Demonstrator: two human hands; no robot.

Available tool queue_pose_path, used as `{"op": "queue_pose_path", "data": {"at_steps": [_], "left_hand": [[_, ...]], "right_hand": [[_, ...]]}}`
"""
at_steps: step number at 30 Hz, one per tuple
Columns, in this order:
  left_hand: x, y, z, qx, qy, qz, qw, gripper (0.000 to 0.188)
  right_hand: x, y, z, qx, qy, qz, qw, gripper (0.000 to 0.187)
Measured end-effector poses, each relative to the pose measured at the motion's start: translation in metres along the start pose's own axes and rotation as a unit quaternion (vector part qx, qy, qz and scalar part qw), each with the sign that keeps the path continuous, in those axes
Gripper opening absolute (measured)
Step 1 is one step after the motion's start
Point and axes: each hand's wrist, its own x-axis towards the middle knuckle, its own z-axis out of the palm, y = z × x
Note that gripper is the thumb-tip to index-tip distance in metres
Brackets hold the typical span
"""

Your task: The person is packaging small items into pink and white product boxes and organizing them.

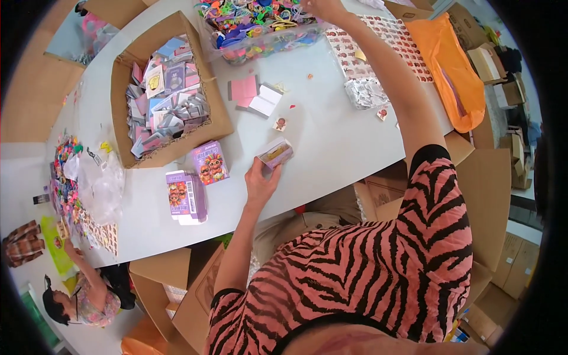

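My left hand [260, 182] is closed around a small purple and white cardboard box [277, 154], its open end facing up and something yellowish inside. At the top edge of the picture my right hand [325, 8] is over a clear plastic bin [269, 44] full of colourful small trinkets and hair ties; its fingers are partly cut off. Left of the held box lie two purple printed boxes, one [212, 163] flat and one [186, 197] with a white flap. Just beyond it is a small printed sticker [280, 123]. Unfolded pink [244, 90] and white card pieces lie farther off.
A brown carton [222, 118] full of small cards stands on the left. Sticker sheets [378, 47], a silvery packet stack [367, 93] and an orange bag [452, 77] lie at the right. A clear bag [100, 189] sits far left, near another person [89, 296]. Open cartons surround my seat.
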Motion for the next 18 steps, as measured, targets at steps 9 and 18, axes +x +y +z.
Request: {"op": "queue_pose_path", "data": {"at_steps": [9, 18], "left_hand": [[0.0, 0.0, -0.002, 0.007, 0.004, 0.015, 1.0, 0.03], [0.012, -0.008, -0.003, -0.014, -0.007, 0.027, 1.0, 0.031]], "right_hand": [[0.004, -0.007, -0.057, 0.361, 0.107, 0.043, 0.925, 0.009], [-0.069, -0.129, -0.15, 0.587, -0.127, 0.109, 0.792, 0.012]]}}
